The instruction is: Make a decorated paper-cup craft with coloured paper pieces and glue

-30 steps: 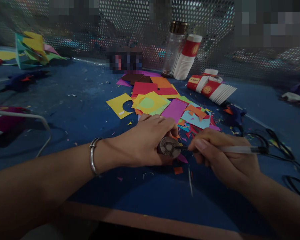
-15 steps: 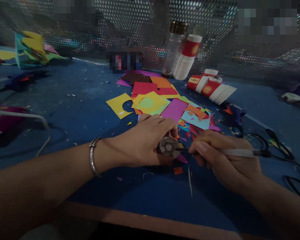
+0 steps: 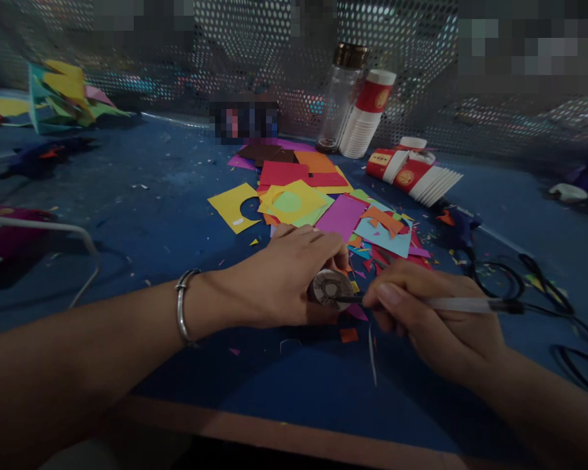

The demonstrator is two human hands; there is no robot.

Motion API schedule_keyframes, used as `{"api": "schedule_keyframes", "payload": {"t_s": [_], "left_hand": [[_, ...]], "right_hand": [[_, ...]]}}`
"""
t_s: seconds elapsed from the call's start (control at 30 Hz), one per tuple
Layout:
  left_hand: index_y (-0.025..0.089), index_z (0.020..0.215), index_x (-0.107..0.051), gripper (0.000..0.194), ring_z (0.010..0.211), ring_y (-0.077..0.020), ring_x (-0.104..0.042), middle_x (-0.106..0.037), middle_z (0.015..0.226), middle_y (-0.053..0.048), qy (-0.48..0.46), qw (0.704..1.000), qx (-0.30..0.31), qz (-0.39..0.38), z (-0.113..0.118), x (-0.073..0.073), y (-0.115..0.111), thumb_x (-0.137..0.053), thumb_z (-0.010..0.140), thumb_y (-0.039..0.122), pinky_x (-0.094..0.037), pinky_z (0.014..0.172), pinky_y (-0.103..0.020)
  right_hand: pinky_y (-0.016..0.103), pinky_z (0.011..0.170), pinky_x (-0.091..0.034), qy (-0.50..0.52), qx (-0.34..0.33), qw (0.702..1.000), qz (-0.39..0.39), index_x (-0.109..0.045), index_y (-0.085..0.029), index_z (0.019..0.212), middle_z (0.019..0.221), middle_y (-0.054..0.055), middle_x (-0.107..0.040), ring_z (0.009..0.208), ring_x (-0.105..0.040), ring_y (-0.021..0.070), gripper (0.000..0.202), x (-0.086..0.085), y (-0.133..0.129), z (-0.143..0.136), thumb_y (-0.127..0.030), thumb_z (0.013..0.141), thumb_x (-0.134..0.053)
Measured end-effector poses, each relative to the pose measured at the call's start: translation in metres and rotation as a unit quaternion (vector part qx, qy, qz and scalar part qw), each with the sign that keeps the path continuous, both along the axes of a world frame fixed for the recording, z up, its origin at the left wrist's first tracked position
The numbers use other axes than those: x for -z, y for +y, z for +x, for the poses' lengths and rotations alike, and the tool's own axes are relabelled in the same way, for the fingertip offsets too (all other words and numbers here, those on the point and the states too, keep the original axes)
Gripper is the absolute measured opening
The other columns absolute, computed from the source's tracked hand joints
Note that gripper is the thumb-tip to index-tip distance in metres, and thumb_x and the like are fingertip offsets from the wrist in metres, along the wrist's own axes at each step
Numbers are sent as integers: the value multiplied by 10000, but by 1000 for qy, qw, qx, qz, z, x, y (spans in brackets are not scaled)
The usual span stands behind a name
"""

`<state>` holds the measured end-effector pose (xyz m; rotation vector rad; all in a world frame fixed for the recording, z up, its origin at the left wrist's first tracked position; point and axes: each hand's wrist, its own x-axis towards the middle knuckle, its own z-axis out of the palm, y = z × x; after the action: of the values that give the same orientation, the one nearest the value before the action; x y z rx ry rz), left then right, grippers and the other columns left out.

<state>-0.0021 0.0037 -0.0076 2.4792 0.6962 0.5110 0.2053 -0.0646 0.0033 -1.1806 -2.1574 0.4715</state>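
My left hand, a silver bangle on its wrist, curls around a small round piece and steadies it above the blue table. Its pale, flat face shows a ring and dark lines running outward. The body of that piece is mostly covered by my fingers. In my right hand is a slim pen with a clear barrel, a dark front and a black rear end. The pen's tip touches, or nearly touches, the lower part of the round face. My right fingers are pinched close to the tip.
Coloured paper sheets and scraps lie just beyond my hands. Behind them stand a clear bottle and stacked paper cups; more cups lie tipped. A glue gun and black cable are at right. Perforated metal forms the back.
The pen tip has shifted slightly down and left across the round face, my right hand moving with it. My left hand and the round piece stay almost still.
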Motion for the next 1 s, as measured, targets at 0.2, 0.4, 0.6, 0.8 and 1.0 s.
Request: {"api": "schedule_keyframes", "payload": {"t_s": [0.2,0.4,0.6,0.8,1.0], "left_hand": [[221,1024,-553,373,967,-239,-552,-635,1024,-17,-4,1000,4,5,-1,1,1,-724,773,437,-340,831,-355],[217,1021,-551,385,968,-239,-557,-634,1021,-14,-3,1000,4,6,1,1,1,-724,771,453,-334,843,-361],[224,1026,-551,368,971,-235,-556,-626,1018,-7,-4,1000,4,9,0,0,1,-721,781,439,-339,843,-349],[221,1019,-553,368,960,-230,-552,-628,1020,-5,1,1000,-3,6,0,0,0,-732,764,418,-342,843,-349],[220,1001,-550,368,943,-228,-554,-628,987,-1,1,1000,-10,5,1,0,-1,-734,758,426,-344,832,-354]], "right_hand": [[228,486,-427,23,-15,1000,-3,-616,-193,811,609,-20,-610,479,-548,91,225,5,2,-1,-176,972,-460],[236,510,-440,16,-26,999,-9,-614,-193,820,640,-11,-621,510,-567,99,218,6,5,-4,-174,975,-462],[234,491,-416,11,-32,999,-11,-597,-195,781,581,-27,-587,466,-535,91,242,2,3,-2,-134,958,-445],[229,472,-409,21,-9,1000,-13,-590,-194,782,597,-23,-589,473,-532,90,248,4,3,0,-188,985,-448],[234,494,-427,13,-13,1000,-7,-598,-196,814,635,-9,-625,498,-554,98,224,6,5,-3,-194,986,-456]]}}
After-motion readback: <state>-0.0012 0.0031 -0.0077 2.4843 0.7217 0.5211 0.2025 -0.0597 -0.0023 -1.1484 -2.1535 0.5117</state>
